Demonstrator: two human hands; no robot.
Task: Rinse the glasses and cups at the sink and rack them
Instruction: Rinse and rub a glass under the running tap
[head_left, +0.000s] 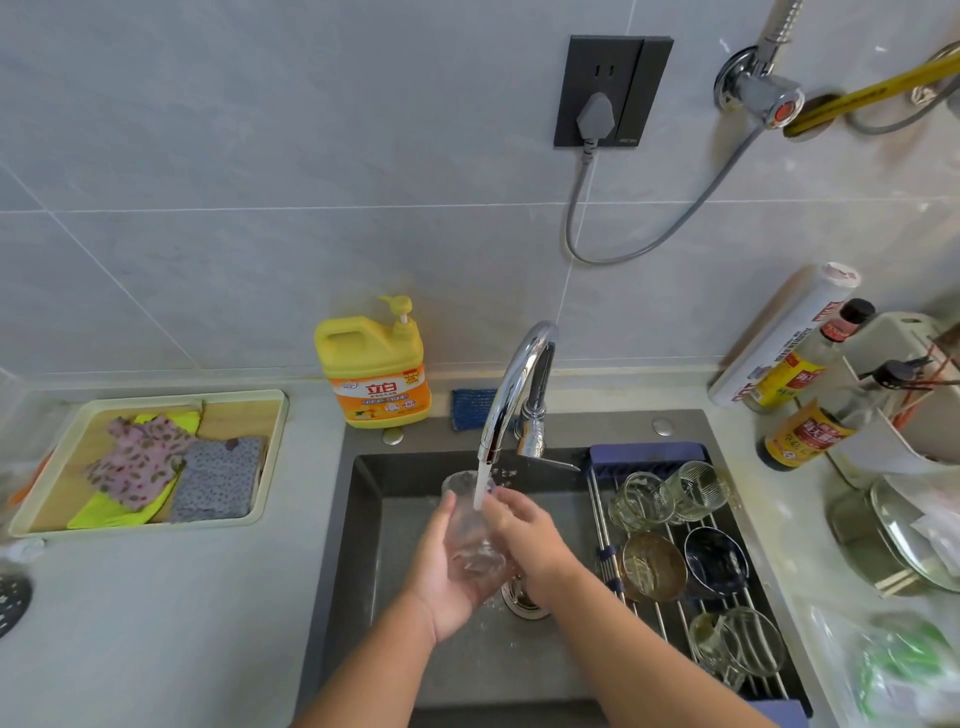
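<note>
The left hand (441, 582) grips the glass (470, 540) at its base, fingers wrapped round it, below the faucet (514, 384). The right hand (524, 535) curls its fingers on the upper wall. The long axis points rim-up into the stream. The rack (647, 453) lies right of the faucet, nearer the right hand.

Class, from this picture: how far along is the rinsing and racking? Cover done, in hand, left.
Done: several glasses and two bowls lie on the rack. In hand: left hand holds a glass under the running tap, right hand against it. Left: racking that glass; no other unrinsed ones show.
</note>
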